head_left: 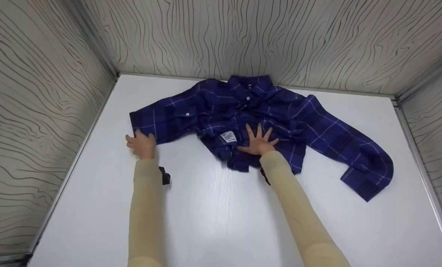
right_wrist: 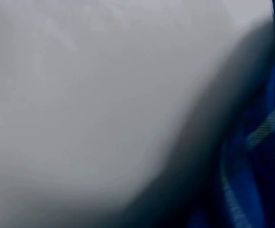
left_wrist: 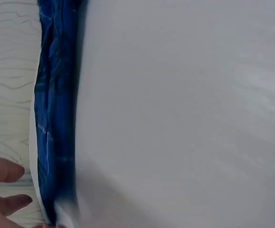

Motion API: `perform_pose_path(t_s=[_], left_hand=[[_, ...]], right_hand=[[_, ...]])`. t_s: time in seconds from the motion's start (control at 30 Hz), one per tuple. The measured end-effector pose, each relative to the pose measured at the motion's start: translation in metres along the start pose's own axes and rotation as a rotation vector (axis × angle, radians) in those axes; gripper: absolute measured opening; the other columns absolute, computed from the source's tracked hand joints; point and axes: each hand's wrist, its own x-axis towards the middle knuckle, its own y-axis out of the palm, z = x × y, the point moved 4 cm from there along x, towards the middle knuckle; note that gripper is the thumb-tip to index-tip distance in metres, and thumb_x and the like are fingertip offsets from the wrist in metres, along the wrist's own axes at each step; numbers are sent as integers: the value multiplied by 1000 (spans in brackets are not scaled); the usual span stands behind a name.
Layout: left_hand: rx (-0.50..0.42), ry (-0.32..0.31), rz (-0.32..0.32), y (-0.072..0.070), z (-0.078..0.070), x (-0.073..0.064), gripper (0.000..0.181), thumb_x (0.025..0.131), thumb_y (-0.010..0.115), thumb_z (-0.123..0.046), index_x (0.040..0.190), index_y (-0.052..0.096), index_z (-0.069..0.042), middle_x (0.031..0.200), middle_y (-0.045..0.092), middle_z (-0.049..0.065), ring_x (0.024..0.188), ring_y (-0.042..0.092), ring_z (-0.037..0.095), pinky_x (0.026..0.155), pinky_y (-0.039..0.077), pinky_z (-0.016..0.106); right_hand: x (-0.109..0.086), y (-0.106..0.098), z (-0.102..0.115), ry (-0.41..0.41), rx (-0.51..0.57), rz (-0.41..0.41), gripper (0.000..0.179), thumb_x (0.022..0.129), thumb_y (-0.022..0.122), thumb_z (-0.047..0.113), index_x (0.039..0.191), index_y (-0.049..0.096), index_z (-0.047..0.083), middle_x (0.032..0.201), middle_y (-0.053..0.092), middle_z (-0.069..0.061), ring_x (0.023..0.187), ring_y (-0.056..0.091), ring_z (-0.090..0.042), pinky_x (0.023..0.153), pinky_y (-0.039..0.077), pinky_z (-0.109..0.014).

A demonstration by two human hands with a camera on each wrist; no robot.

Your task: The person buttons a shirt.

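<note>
A dark blue plaid long-sleeved shirt (head_left: pixel 221 96) lies bunched on the white table, collar toward the back wall, both sleeves spread outward. My left hand (head_left: pixel 142 145) touches the lower corner of the left-side sleeve's cuff, thumb and fingers apart. In the left wrist view, two fingers (left_wrist: pixel 9 203) reach past the edge of the blue sleeve (left_wrist: pixel 56 118). My right hand (head_left: pixel 258 142) lies flat on the shirt's bunched middle with fingers spread, beside a white care label (head_left: pixel 228 137). The right wrist view has only shirt cloth (right_wrist: pixel 265 156) and table, with the hand out of sight.
The white table (head_left: pixel 213 222) meets wood-grain panels (head_left: pixel 243 37) at the back and sides, with metal rails at the corners. The right-side sleeve (head_left: pixel 347 141) bends toward the front, its cuff (head_left: pixel 363 183) turned inward. Black devices (head_left: pixel 164 175) sit at the wrists.
</note>
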Motion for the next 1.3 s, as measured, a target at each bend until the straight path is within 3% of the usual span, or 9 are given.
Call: perform_pose_path(t_s=[0.1,0.27,0.4,0.6,0.73,0.97,1.07,1.13,1.3], left_hand=[[180,203,127,18,-46,-37,69,85,53,-42,138,28,-7,142,-7,25,128,-5,41,91,16,65],[301,661,335,69,-108,-98,87,72,57,-62,140,25,-20,145,-6,18,128,-10,41,86,10,71],[473,837,522,106,-129,-135,98,63,62,-66,142,16,-30,146,-8,12,127,-11,42,85,9,72],[700,852,681,140,-129,-162,107,57,67,-65,140,5,-38,146,-12,9,125,-12,47,83,10,73],[774,864,702,152,-127,-170,108,56,68,-65,139,3,-41,146,-9,11,124,-9,50,82,15,72],[801,837,713,158,-124,-171,104,56,67,-66,139,10,-43,147,-5,10,125,-8,48,82,16,72],[779,836,727,157,-123,-172,101,56,68,-65,139,14,-43,147,-4,10,125,-9,48,82,14,73],[768,839,730,155,-123,-173,100,57,69,-63,138,15,-43,147,-3,10,125,-9,48,82,13,73],[764,849,739,150,-123,-176,99,58,69,-62,139,15,-42,147,-4,10,125,-10,48,82,13,73]], right_hand=[[-4,1,-3,8,-13,10,99,73,47,69,140,-14,28,141,-23,-19,117,-25,-52,82,1,-74],[-11,6,-1,6,-41,17,101,71,46,71,140,-13,28,141,-21,-20,118,-22,-52,82,3,-74],[-15,9,3,12,-74,9,100,71,45,72,140,-13,28,142,-18,-19,120,-18,-52,84,8,-73],[-23,17,7,-11,-112,26,98,76,51,63,142,-9,22,144,-11,-20,122,-12,-52,83,12,-72],[-28,18,8,-52,-111,6,100,75,57,57,143,0,12,144,1,-22,124,-4,-51,85,17,-70],[-42,11,2,-191,166,-74,89,79,61,38,140,6,4,142,12,-22,126,4,-47,93,15,-63],[-54,-3,-11,-264,399,-275,70,82,59,24,135,22,-3,136,28,-25,123,22,-43,97,23,-51],[-66,-16,-27,-243,582,-505,50,83,57,13,124,39,-9,124,43,-27,114,40,-37,93,33,-42],[-105,-31,-101,116,1330,-998,25,84,49,1,108,49,-8,109,51,-18,95,51,-21,83,41,-32]])
